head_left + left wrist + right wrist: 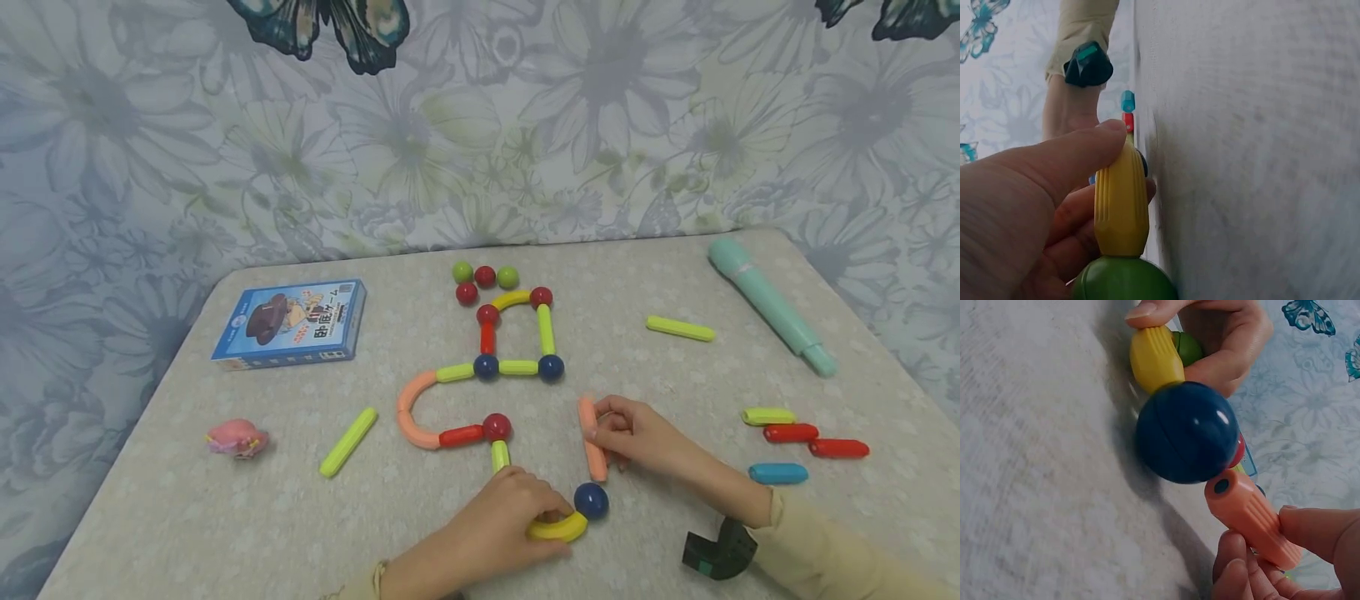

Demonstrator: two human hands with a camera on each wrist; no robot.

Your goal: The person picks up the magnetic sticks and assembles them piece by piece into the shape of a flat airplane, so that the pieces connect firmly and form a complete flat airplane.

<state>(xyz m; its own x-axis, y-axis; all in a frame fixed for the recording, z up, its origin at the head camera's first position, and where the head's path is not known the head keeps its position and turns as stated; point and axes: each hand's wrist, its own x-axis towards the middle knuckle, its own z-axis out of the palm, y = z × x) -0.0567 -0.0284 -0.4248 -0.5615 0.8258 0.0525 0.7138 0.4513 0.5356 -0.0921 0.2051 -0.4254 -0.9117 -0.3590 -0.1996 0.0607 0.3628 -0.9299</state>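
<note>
My left hand [517, 517] pinches a yellow curved magnetic rod [561, 530] between thumb and fingers, low over the table. A dark blue ball [1188, 432] sits at one end of that rod, and a green ball [1124, 280] at the other. With thumb and fingertips my right hand [637, 433] holds an orange rod [1254, 519], its near end close by the blue ball; whether they touch I cannot tell. Beyond the left hand lies a joined figure of rods and balls, including a red ball [497, 427], an orange curved part [408, 412] and a short lime rod [501, 455] partly hidden by that hand.
Loose red and green balls [507, 277] lie at the back. Lime rods [348, 442] lie left and right, with red rods [838, 448] and a blue rod [778, 473] at right. Around stand a blue box [288, 321], a pink toy [237, 437] and a mint tube [768, 300].
</note>
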